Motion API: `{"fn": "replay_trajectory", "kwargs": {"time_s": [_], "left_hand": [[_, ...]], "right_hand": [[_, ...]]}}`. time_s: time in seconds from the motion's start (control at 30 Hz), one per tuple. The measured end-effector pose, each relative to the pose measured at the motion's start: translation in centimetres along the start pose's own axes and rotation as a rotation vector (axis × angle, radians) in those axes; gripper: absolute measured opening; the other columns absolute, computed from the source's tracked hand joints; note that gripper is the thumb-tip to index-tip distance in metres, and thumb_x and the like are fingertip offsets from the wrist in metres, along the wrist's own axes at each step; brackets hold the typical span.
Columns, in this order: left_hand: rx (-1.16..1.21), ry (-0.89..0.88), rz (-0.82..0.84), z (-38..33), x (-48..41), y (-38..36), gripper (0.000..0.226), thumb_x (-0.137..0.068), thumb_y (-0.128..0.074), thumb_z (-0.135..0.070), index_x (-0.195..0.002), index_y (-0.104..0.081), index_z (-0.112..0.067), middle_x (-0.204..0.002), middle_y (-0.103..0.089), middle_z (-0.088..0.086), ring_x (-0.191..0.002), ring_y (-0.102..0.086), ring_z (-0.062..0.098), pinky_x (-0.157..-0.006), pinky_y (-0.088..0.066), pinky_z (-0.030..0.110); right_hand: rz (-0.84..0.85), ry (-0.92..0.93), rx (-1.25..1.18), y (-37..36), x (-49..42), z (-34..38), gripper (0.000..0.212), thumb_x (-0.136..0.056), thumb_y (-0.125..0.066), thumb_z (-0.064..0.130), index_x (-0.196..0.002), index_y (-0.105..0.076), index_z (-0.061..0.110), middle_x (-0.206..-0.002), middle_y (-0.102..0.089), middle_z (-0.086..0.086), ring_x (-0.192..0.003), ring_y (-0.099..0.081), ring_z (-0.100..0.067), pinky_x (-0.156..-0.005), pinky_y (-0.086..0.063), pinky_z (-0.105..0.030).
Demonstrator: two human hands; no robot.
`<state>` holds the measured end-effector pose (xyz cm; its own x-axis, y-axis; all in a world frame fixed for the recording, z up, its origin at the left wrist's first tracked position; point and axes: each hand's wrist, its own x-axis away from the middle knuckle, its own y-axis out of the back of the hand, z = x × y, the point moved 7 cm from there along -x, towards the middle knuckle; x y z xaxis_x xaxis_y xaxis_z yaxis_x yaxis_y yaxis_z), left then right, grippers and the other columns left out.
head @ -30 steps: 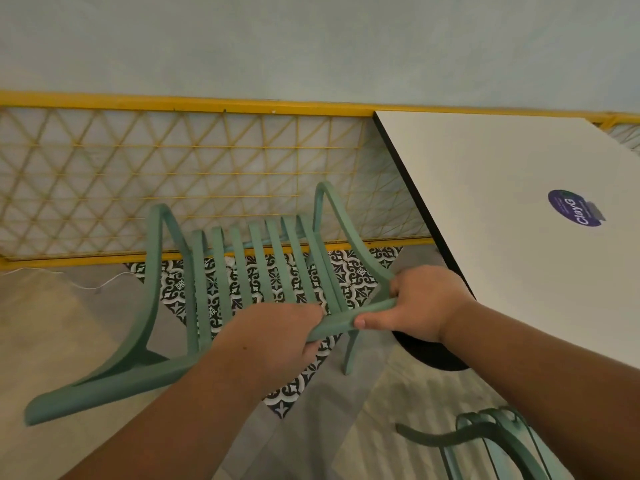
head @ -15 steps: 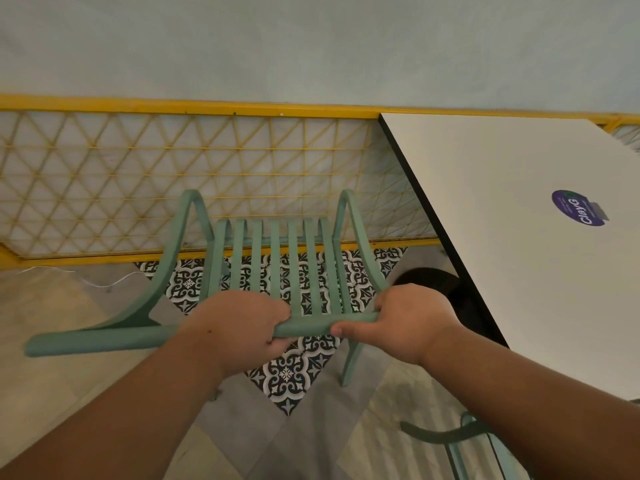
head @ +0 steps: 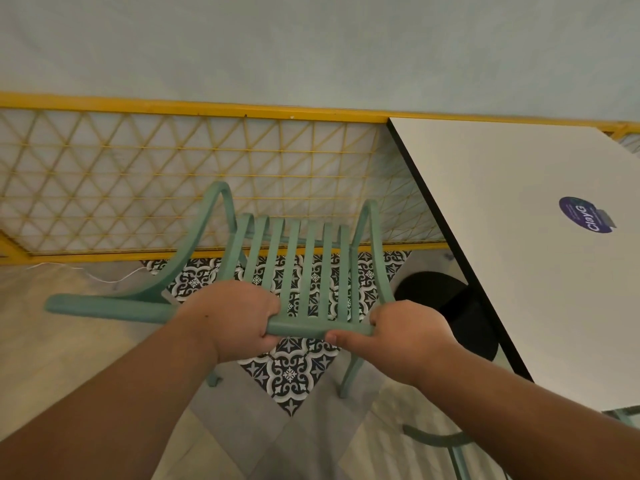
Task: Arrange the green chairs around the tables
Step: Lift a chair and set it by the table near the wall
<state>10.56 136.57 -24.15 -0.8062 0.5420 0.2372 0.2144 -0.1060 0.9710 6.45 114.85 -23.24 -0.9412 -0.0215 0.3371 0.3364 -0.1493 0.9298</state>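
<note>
Other chair: a bit of a second green chair (head: 440, 439) peeks out at the bottom right, by the near corner of the table.
Left hand: the left hand (head: 239, 323) is wrapped tight round the top bar of the green chair (head: 294, 265), near the left end of the slats.
Right hand: the right hand (head: 405, 341) holds the same bar at its right end. Its fingers curl over the bar and its thumb lies along the near side.
Bar between hands: a short piece of the green bar shows between the two hands.
Where the chair is: the chair is right in front of the hands. Its back slats run away from the bar toward the fence, and a curved arm rises on each side. Two legs show below the hands. I cannot tell if all the legs touch the floor.
Floor: black and white flower tiles (head: 291, 372) show under the chair, with plain pale floor around them.
Table: a white table (head: 519, 271) is just to the right of the chair, with a round purple sticker (head: 585, 214) on top and a black round foot (head: 450, 306) below.
Cord: a thin white cord (head: 97, 277) lies on the floor to the left.
Fence: a yellow criss-cross fence (head: 173, 168) runs behind the chair.
Wall: a pale blue-green wall (head: 311, 46) is farthest back.
</note>
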Motion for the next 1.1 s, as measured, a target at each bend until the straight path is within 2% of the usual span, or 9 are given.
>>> {"fn": "replay_trajectory", "kwargs": {"time_s": [0.13,0.23,0.37,0.6,0.8,0.87,0.93,1.0,1.1], "left_hand": [[-0.015,-0.026,-0.011,0.3,0.3,-0.2,0.031,-0.083,-0.042,-0.061,-0.072,-0.049,-0.032,-0.068,-0.059,-0.012,-0.063,-0.056,0.002,-0.062,-0.056,0.028],[-0.048,-0.028,-0.032,1.2,1.1,-0.3,0.038,-0.077,-0.034,-0.066,-0.07,-0.048,-0.031,-0.067,-0.057,-0.012,-0.061,-0.054,0.001,-0.054,-0.046,0.024],[-0.124,-0.029,-0.041,3.2,2.2,-0.6,0.047,-0.068,-0.027,-0.071,-0.071,-0.049,-0.03,-0.068,-0.057,-0.011,-0.063,-0.055,0.004,-0.054,-0.038,0.026],[-0.165,-0.018,-0.041,5.6,2.6,-0.6,0.05,-0.065,-0.031,-0.072,-0.073,-0.052,-0.027,-0.075,-0.063,-0.009,-0.073,-0.061,0.009,-0.067,-0.052,0.029],[-0.181,0.042,-0.002,6.3,2.7,-0.1,0.054,-0.061,-0.03,-0.075,-0.071,-0.053,-0.028,-0.07,-0.059,-0.01,-0.07,-0.06,0.007,-0.068,-0.054,0.029],[-0.167,0.066,-0.021,6.1,2.8,0.0,0.062,-0.06,-0.031,-0.083,-0.07,-0.056,-0.028,-0.066,-0.059,-0.009,-0.066,-0.059,0.007,-0.064,-0.053,0.028],[-0.115,0.103,0.01,6.2,2.8,0.0,0.086,-0.051,-0.026,-0.106,-0.072,-0.061,-0.03,-0.066,-0.06,-0.011,-0.067,-0.059,0.007,-0.06,-0.049,0.027],[-0.072,0.143,0.11,6.1,2.6,0.0,0.108,-0.036,-0.014,-0.115,-0.084,-0.068,-0.035,-0.074,-0.064,-0.013,-0.078,-0.059,0.009,-0.07,-0.049,0.031],[0.091,0.325,0.111,5.3,2.8,0.4,0.114,-0.046,-0.003,-0.112,-0.106,-0.068,-0.041,-0.095,-0.069,-0.016,-0.098,-0.058,0.011,-0.094,-0.037,0.043]], "right_hand": [[0.027,-0.023,-0.035,-0.2,0.5,0.2,0.116,-0.033,-0.014,0.117,-0.072,-0.07,0.023,-0.066,-0.071,0.003,-0.056,-0.068,-0.012,-0.053,-0.061,-0.035],[0.056,0.004,-0.004,-0.9,1.3,1.2,0.113,-0.037,-0.01,0.116,-0.068,-0.066,0.023,-0.057,-0.062,0.006,-0.047,-0.059,-0.008,-0.046,-0.056,-0.03],[0.08,0.06,-0.021,-2.3,2.5,3.2,0.104,-0.054,-0.014,0.111,-0.068,-0.064,0.022,-0.06,-0.063,0.004,-0.051,-0.063,-0.01,-0.05,-0.06,-0.032],[0.136,0.093,-0.098,-2.7,3.7,5.8,0.089,-0.078,-0.025,0.097,-0.078,-0.066,0.018,-0.076,-0.07,-0.004,-0.068,-0.069,-0.021,-0.064,-0.064,-0.043],[0.152,0.079,-0.141,-2.8,3.7,6.6,0.085,-0.081,-0.029,0.094,-0.082,-0.065,0.017,-0.079,-0.072,-0.004,-0.07,-0.071,-0.022,-0.067,-0.064,-0.044],[0.145,0.089,-0.133,-2.8,3.7,6.6,0.084,-0.081,-0.028,0.094,-0.082,-0.065,0.018,-0.08,-0.071,-0.005,-0.071,-0.07,-0.022,-0.068,-0.064,-0.044],[0.141,0.105,-0.129,-2.7,3.6,6.8,0.083,-0.082,-0.028,0.093,-0.083,-0.064,0.019,-0.08,-0.07,-0.005,-0.071,-0.069,-0.022,-0.067,-0.064,-0.044],[0.157,0.112,-0.144,-2.7,3.6,6.8,0.079,-0.083,-0.03,0.092,-0.083,-0.062,0.02,-0.08,-0.068,-0.004,-0.07,-0.067,-0.021,-0.066,-0.062,-0.042],[0.241,0.111,-0.201,-3.0,3.2,6.7,0.075,-0.082,-0.036,0.091,-0.085,-0.063,0.021,-0.081,-0.068,-0.003,-0.072,-0.067,-0.019,-0.066,-0.061,-0.04]]}}
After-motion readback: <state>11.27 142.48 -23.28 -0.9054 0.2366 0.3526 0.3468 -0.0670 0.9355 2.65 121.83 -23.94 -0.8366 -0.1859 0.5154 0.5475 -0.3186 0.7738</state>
